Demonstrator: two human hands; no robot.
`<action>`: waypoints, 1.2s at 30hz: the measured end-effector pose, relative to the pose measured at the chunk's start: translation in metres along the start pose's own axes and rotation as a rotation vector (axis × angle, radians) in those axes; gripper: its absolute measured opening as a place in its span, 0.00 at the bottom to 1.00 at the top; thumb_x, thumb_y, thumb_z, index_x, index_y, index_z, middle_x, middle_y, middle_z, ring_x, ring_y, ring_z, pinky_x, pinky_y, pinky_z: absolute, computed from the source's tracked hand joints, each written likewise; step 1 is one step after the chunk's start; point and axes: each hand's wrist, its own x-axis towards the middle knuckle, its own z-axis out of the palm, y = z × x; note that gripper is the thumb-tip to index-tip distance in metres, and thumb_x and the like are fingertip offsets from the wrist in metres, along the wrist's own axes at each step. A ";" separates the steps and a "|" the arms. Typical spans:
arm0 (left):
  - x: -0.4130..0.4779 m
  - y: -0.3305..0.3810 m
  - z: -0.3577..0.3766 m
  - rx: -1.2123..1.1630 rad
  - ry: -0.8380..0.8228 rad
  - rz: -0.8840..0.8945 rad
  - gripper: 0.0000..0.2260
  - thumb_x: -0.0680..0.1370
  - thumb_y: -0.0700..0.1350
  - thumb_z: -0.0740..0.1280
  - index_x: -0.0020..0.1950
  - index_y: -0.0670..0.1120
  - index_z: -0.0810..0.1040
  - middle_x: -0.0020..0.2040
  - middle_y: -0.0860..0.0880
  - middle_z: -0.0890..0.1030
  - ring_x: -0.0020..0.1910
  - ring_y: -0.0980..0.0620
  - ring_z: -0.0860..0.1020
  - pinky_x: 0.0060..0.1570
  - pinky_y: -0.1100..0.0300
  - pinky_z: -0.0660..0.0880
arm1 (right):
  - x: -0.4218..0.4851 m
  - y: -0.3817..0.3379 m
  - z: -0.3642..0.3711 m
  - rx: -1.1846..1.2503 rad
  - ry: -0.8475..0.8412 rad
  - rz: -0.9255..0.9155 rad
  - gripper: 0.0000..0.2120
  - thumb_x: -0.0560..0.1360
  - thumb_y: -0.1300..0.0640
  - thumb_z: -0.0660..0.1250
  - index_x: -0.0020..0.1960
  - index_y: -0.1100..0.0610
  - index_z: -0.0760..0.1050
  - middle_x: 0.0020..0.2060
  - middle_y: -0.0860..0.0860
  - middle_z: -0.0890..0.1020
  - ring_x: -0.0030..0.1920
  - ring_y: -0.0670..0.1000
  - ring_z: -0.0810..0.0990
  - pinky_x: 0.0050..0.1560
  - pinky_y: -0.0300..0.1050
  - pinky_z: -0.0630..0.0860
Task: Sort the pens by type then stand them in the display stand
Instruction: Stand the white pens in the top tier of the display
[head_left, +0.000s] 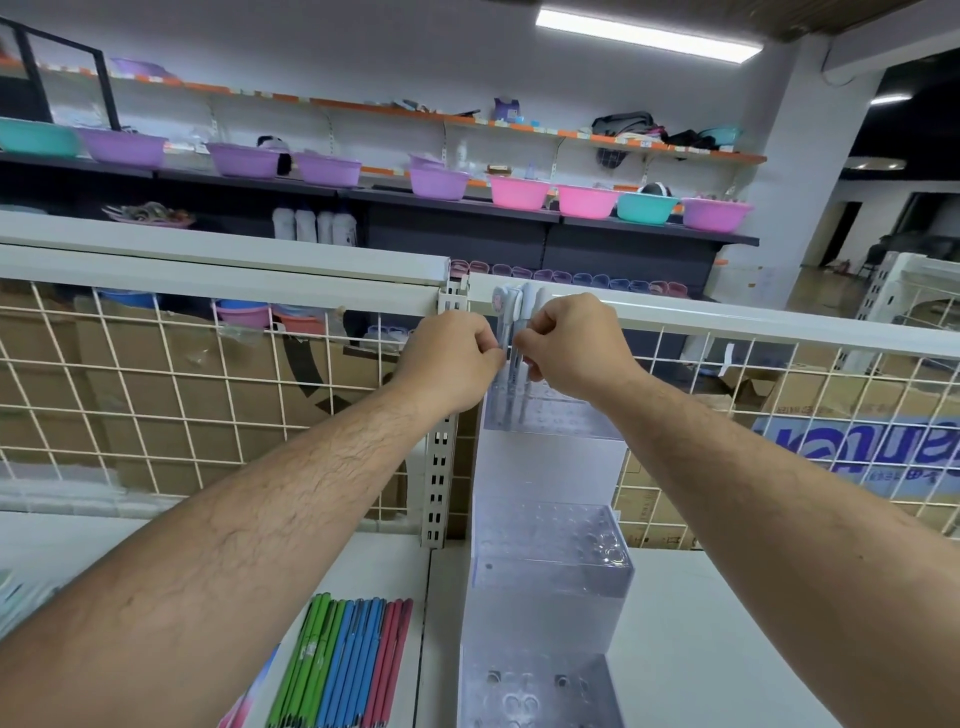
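We are at the standing-up step. Both our hands are up at the top step of the clear display stand (545, 603). Our left hand (447, 358) and right hand (571, 345) each have curled fingers pinching the pale pens (511, 317), which stand upright in that top step. Next, we think each pen needs a gentle push straight down into its own hole, then we let go. The green, blue and red pens (343, 660) lie flat in a row, left of the stand's bottom step, not yet stood up. Our fingertips hide behind our hands. We cannot count the pale pens or see their tips. The stand's bottom is cut off.
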 end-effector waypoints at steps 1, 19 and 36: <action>0.001 -0.001 0.000 -0.002 0.005 -0.001 0.06 0.78 0.46 0.70 0.40 0.51 0.80 0.39 0.54 0.81 0.39 0.56 0.78 0.40 0.56 0.78 | -0.001 0.001 0.000 -0.019 -0.007 -0.018 0.10 0.78 0.54 0.71 0.39 0.55 0.81 0.32 0.50 0.83 0.29 0.46 0.82 0.32 0.41 0.80; -0.006 -0.011 -0.012 0.049 -0.049 -0.014 0.05 0.75 0.43 0.66 0.42 0.53 0.78 0.40 0.55 0.80 0.39 0.54 0.78 0.37 0.58 0.76 | 0.009 -0.004 -0.002 -0.148 -0.120 -0.046 0.07 0.78 0.54 0.70 0.43 0.56 0.81 0.33 0.50 0.83 0.25 0.44 0.81 0.31 0.38 0.80; -0.016 -0.010 -0.009 0.033 -0.040 0.052 0.00 0.76 0.48 0.67 0.45 0.53 0.77 0.42 0.55 0.80 0.41 0.54 0.78 0.41 0.55 0.77 | -0.018 0.000 -0.004 -0.150 -0.023 0.024 0.07 0.75 0.51 0.74 0.42 0.53 0.81 0.34 0.49 0.81 0.34 0.48 0.80 0.34 0.42 0.77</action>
